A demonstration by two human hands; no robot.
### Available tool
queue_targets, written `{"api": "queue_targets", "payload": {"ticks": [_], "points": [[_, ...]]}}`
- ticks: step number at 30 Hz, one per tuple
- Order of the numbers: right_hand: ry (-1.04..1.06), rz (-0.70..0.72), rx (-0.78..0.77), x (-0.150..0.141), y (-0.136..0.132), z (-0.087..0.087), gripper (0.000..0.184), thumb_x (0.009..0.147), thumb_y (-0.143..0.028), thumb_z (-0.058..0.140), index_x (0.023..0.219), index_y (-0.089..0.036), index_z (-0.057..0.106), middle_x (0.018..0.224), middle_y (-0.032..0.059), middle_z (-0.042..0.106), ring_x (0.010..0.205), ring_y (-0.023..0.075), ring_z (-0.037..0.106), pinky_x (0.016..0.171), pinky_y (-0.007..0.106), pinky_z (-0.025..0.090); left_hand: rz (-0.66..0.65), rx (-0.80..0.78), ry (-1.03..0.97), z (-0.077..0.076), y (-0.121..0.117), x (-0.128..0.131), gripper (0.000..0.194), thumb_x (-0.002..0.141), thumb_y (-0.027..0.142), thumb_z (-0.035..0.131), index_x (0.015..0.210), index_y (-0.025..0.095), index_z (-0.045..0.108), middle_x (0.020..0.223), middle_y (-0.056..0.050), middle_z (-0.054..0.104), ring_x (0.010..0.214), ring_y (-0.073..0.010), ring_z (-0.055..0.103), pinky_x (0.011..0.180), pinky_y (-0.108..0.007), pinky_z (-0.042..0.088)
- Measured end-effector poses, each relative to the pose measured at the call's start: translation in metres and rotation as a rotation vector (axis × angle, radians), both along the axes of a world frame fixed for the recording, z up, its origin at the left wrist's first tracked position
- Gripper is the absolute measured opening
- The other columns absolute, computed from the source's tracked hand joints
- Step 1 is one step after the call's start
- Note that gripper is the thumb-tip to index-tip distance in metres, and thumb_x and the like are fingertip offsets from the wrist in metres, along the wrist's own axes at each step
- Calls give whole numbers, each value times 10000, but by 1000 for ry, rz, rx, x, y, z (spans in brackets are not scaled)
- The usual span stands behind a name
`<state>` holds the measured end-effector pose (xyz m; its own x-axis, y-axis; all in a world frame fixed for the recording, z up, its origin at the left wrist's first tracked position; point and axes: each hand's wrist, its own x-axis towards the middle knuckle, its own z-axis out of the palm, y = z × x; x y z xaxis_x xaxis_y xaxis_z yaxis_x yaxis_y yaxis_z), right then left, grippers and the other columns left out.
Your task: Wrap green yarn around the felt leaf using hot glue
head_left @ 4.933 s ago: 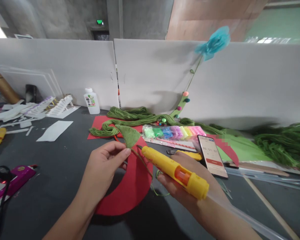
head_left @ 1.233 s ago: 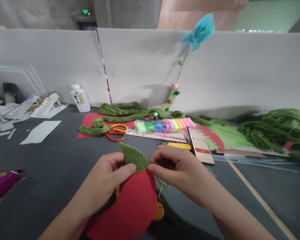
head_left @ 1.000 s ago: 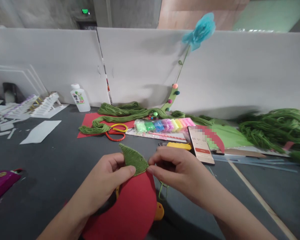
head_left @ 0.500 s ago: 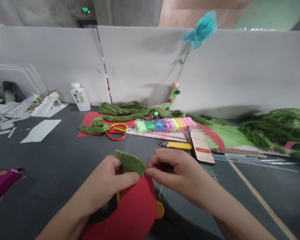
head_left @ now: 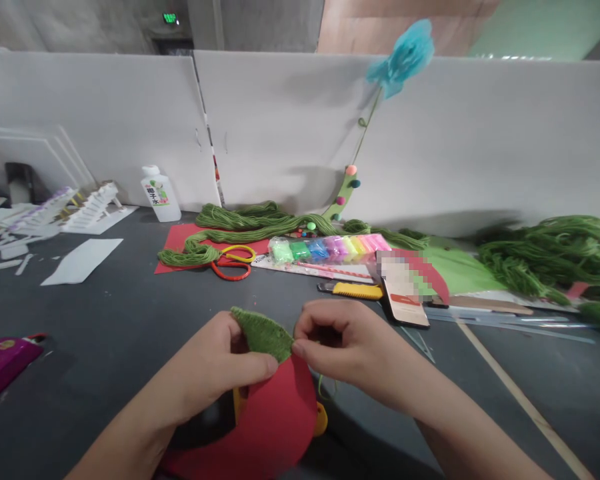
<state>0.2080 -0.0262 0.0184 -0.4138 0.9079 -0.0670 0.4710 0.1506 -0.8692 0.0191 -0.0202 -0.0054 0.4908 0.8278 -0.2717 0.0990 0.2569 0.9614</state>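
Note:
My left hand (head_left: 230,360) is closed on a red card piece (head_left: 280,420), gripping it near its upper end with the thumb on top. That end is covered with rows of green yarn (head_left: 266,335) that taper to a point at the left. At the right edge of the wrapped part, the fingertips of my right hand (head_left: 337,340) are pinched together on the green yarn. A thin loop of that yarn hangs below my right hand. Under the red card, parts of something yellow (head_left: 321,419) show; what it is stays hidden.
Beyond my hands lie scissors (head_left: 235,262), a yellow utility knife (head_left: 357,291), a phone (head_left: 405,303) and packed coloured clay (head_left: 325,249). Green yarn skeins (head_left: 250,220) rest along the white partition (head_left: 280,133). At left are a white bottle (head_left: 161,197) and a purple object (head_left: 10,363).
The lower part of the red card has swung slightly to the right and up. My left thumb has shifted a little lower on it; my right hand keeps its pinch.

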Motion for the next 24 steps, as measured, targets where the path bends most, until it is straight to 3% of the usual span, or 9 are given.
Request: {"api": "queue_targets", "payload": {"ticks": [7,15,21,24], "points": [[44,32,-85,1,-1,-3,102,712,-129,497,619,-166,513,586,-48,437,547,81,356,474,195,281,-92,110,103,7,-1,1,90,634,87,496,650,169,529,590,57,421,566,-100,377,519,-225,291],[25,22,-54,-1,-1,-4,104,708,-117,502,615,-162,517,581,-50,440,547,78,363,474,187,290,-90,201,186,7,0,2,67,660,111,509,642,172,529,600,55,422,594,-109,383,545,-232,303],[25,30,-48,3,3,1,90,763,-224,576,704,-158,590,613,-39,483,557,84,403,488,194,313,-13,181,156,6,0,0,61,665,129,523,643,169,563,590,48,442,591,-115,401,540,-230,315],[-10,21,-14,8,3,4,47,766,-198,580,780,-168,615,616,-44,475,556,86,408,484,193,317,55,179,142,5,2,-1,54,659,135,534,636,175,561,588,48,460,582,-116,414,533,-224,324]]}}
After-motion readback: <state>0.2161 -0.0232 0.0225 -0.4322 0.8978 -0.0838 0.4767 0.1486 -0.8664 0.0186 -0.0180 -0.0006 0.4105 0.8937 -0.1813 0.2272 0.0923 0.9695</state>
